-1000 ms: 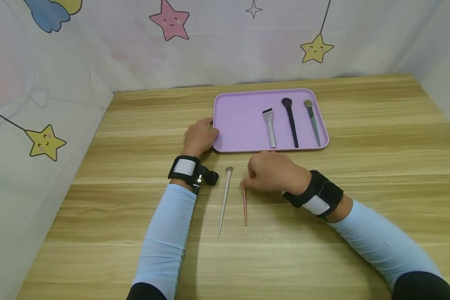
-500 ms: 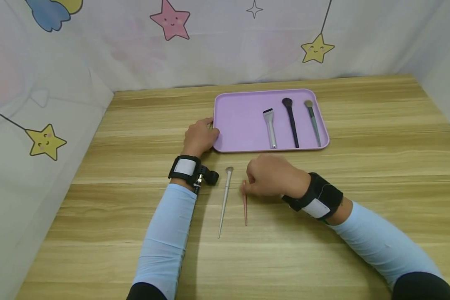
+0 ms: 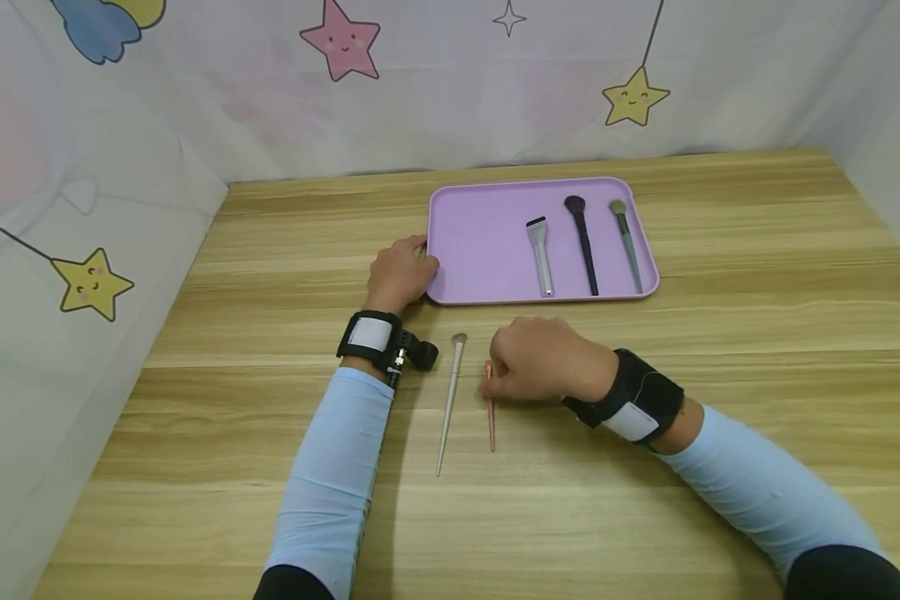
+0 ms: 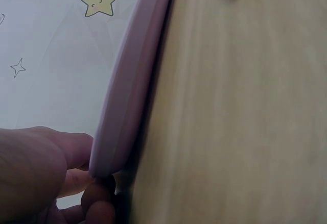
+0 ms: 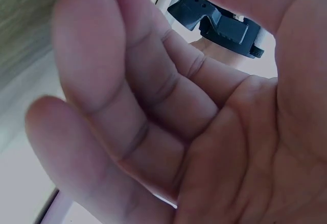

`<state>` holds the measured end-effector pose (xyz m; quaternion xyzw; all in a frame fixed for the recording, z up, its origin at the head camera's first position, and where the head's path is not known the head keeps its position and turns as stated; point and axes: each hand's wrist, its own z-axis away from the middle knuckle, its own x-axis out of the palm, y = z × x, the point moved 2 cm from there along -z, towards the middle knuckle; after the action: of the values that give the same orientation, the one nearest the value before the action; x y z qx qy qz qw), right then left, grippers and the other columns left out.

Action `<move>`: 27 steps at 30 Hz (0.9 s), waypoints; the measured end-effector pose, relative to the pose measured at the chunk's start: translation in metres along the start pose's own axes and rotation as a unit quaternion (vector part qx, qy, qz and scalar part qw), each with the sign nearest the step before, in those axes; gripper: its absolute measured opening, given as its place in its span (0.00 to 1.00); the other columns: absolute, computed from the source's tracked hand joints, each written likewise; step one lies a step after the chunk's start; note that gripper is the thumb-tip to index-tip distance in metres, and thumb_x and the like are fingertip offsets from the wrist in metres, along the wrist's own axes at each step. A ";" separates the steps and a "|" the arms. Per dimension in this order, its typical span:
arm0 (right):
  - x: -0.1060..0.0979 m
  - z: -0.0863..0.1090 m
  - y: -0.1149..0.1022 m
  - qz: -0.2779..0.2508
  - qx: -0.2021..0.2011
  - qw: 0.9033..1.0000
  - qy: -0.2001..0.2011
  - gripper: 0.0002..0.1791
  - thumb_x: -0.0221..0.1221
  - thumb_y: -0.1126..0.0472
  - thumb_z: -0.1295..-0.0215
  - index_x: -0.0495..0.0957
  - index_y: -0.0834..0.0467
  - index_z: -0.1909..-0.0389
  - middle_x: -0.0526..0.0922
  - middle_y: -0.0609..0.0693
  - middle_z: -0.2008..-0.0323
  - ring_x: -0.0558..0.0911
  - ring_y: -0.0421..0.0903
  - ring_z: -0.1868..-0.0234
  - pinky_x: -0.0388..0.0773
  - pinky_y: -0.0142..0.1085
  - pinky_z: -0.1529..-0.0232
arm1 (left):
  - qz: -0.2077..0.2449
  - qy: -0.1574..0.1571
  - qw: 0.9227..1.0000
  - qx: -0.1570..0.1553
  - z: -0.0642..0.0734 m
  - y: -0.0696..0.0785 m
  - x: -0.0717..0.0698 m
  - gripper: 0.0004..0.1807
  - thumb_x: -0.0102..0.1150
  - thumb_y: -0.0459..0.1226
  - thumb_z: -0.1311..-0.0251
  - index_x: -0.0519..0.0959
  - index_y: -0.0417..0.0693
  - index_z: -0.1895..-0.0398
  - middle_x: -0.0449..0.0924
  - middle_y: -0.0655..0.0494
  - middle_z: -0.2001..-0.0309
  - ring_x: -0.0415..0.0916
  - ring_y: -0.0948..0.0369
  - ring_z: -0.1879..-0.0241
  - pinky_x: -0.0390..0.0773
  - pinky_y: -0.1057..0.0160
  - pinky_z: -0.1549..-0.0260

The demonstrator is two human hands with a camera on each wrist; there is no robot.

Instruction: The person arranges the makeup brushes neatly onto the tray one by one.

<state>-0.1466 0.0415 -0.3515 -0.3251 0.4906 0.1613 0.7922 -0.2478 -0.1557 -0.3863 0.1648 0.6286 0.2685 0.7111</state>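
My left hand (image 3: pixel 399 273) pinches the left edge of a lilac tray (image 3: pixel 472 242); in the left wrist view the thumb lies over the rim and curled fingers (image 4: pixel 97 198) sit beneath it. On the tray lie a flat silver makeup brush (image 3: pixel 542 258), a black makeup brush (image 3: pixel 584 246) and a green-handled makeup brush (image 3: pixel 627 246). My right hand (image 3: pixel 547 358) is over a thin pink makeup brush (image 3: pixel 491 429), its thumb tip overlapping the handle. I cannot tell whether it grips. The right wrist view shows curled fingers (image 5: pixel 89 50), the brush hidden.
A pale, long-handled makeup brush (image 3: pixel 450 400) lies on the wooden table (image 3: pixel 615 517) between the two forearms. Behind the table hangs a white curtain (image 3: pixel 450 108) printed with stars. A black wrist camera (image 3: pixel 422 355) sticks out from the left wrist near the pale brush.
My right hand has shifted down along the pink brush, toward the person, uncovering its upper end. The brush, the tray and my left hand stay where they were.
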 end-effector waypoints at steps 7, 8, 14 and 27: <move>0.004 0.000 -0.003 -0.006 -0.004 1.000 -0.007 0.20 0.66 0.43 0.39 0.77 0.48 0.84 0.76 0.41 0.81 0.75 0.41 0.77 0.71 0.38 0.79 | 0.005 -0.003 1.000 -0.005 0.001 0.001 0.000 0.32 0.50 0.42 0.35 0.69 0.53 0.26 0.76 0.45 0.39 0.74 0.49 0.61 0.70 0.57 0.69; 0.004 0.000 -0.003 -0.007 -0.004 1.000 -0.008 0.20 0.66 0.43 0.39 0.77 0.48 0.84 0.76 0.41 0.81 0.75 0.41 0.77 0.71 0.38 0.79 | 0.005 -0.003 1.000 -0.005 0.001 0.001 0.000 0.31 0.50 0.42 0.35 0.69 0.53 0.26 0.75 0.45 0.39 0.74 0.49 0.61 0.70 0.57 0.69; 0.008 0.000 -0.006 -0.001 -0.009 1.000 -0.007 0.20 0.67 0.43 0.39 0.77 0.48 0.84 0.76 0.41 0.80 0.76 0.41 0.77 0.72 0.38 0.79 | 0.003 -0.003 1.000 -0.004 0.001 0.002 0.000 0.31 0.50 0.42 0.35 0.70 0.53 0.26 0.75 0.45 0.37 0.73 0.48 0.57 0.70 0.57 0.68; 0.008 0.000 -0.002 -0.019 -0.036 0.999 -0.015 0.22 0.63 0.63 0.43 0.66 0.49 0.92 0.61 0.38 0.89 0.64 0.38 0.84 0.61 0.32 0.83 | 0.000 -0.001 1.000 -0.003 0.000 0.001 0.000 0.32 0.50 0.42 0.36 0.70 0.53 0.26 0.74 0.45 0.36 0.73 0.47 0.54 0.71 0.55 0.64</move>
<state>-0.1422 0.0396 -0.3580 -0.3599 0.4662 0.1684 0.7904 -0.2480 -0.1551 -0.3857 0.1631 0.6272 0.2704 0.7119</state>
